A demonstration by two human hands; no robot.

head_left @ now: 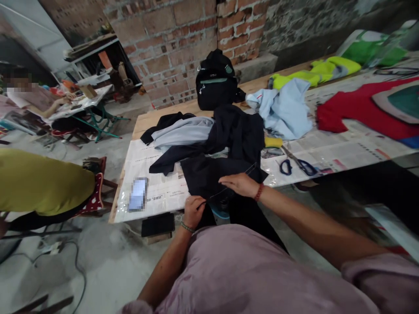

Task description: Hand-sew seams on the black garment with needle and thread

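A dark piece of cloth [209,172] lies at the table's near edge, with a light stitched or chalked line along its border. My left hand [194,210] pinches the near left corner of this cloth between thumb and fingers. Stretched out flat, my right hand [241,185] rests on the cloth beside the light line. Just beyond lies a heap of dark garments [237,131] with a light grey lining [185,131] showing. Scissors with dark blue handles [299,162] lie to the right, near a yellow thread spool or roll [273,142].
Newspaper under clear plastic covers the table [122,198]. On it are a phone [138,194], a black backpack [216,85], a light blue garment [288,109], a red garment [356,107] and a yellow vest [317,73]. A person in yellow-green [42,185] sits at left; another person works farther back.
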